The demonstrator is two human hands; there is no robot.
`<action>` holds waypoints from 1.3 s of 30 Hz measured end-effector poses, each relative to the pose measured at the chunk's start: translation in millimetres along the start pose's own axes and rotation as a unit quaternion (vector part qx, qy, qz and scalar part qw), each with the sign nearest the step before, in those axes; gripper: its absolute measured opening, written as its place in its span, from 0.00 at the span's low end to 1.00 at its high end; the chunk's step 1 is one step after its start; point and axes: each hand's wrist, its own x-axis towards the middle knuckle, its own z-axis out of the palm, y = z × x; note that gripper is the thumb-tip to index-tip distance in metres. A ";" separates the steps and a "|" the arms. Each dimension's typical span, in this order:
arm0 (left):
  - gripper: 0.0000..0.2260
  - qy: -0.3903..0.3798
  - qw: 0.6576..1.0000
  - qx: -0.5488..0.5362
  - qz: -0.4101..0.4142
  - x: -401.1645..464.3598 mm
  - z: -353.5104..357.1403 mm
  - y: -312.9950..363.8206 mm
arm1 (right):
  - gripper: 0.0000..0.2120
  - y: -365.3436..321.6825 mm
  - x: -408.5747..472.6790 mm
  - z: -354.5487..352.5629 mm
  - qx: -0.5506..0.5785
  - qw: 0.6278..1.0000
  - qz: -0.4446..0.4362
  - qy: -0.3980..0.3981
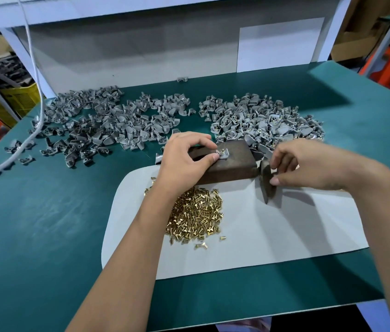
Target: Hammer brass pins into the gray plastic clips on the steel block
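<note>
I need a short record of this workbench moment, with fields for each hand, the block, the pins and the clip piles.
left hand: pinches a gray clip on the block, a brass pin standing in it
right hand: grips the hammer head, which rests on the white sheet
steel block: lies at the sheet's far edge
brass pins: loose heap on the sheet
clip piles: spread on the green mat behind the block
</note>
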 end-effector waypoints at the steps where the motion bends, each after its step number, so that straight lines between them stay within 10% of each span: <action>1: 0.06 -0.001 1.000 -0.006 -0.003 0.0 0.4 0.0 | 0.10 3.6 -0.8 1.0 0.002 1.000 -0.004 0.003; 12: 0.03 -0.033 0.996 -0.065 -0.053 1.0 6.2 1.9 | 0.03 7.4 1.5 2.1 -0.092 0.995 -0.032 -0.019; 19: 0.05 -0.041 0.991 -0.094 -0.084 1.8 4.4 0.3 | 0.03 -16.6 6.1 -15.0 0.094 0.982 -0.084 0.139; 29: 0.03 -0.037 0.989 -0.097 -0.107 1.6 2.1 2.6 | 0.14 -63.2 15.0 -9.4 0.038 0.954 -0.146 0.258; 35: 0.04 -0.029 0.992 -0.076 -0.100 1.6 3.0 7.2 | 0.18 -56.8 15.3 9.1 -0.089 0.986 -0.060 0.125; 39: 0.04 -0.031 0.992 -0.065 -0.101 2.4 3.5 8.1 | 0.16 -57.0 14.0 -4.1 -0.060 0.969 -0.093 0.221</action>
